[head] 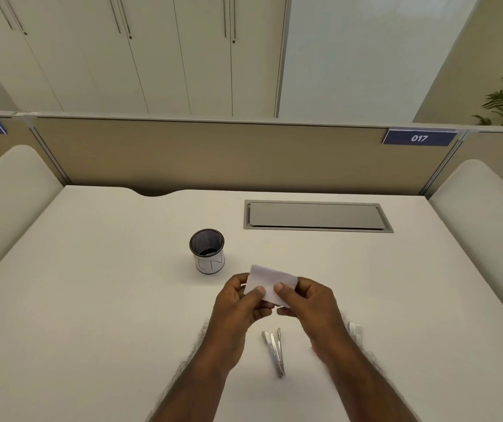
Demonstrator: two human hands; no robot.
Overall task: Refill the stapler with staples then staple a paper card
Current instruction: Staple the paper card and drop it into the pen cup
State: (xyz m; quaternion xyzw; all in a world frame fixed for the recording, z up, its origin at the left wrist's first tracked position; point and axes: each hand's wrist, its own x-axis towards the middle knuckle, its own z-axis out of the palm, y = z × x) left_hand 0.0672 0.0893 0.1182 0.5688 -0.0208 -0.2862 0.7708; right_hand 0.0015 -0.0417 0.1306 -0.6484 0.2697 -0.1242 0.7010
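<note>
Forearms enter from the bottom edge and meet over the middle of the white desk [92,300]. Nearest the camera between them lies the stapler [274,350], a small metal one, flat on the desk with its arms splayed open at the far end, untouched. Whether staples are already seated in its channel is too small to tell.

Left hand [241,303]: thumb on top, fingers curled beneath, pinching the left part of the paper card [267,283]. Right hand [308,303]: same pinch on the right part, thumb tip on the upper face. Card is held above the desk, clear of the surface, tilted slightly, just beyond the stapler and near the mesh pen cup [206,250].

A small whitish packet or strip [354,329] sits at the right wrist, partly hidden; possibly the staples, cannot confirm.

Judgement on step: card is being readied or inspected; stapler looks open, so the refill may not be closed off yet.

Notes for doing it well:
- Confirm staples are seated and the top is shut before bringing the card in.
- Shift the card to one hand, pinching well away from the edge to be stapled.
- Feed a corner squarely into the throat; press firmly against the desk.

Risk: thin card bends if gripped by one corner.

Also present: recessed cable tray [317,215], divider tag "017" [419,137].
</note>
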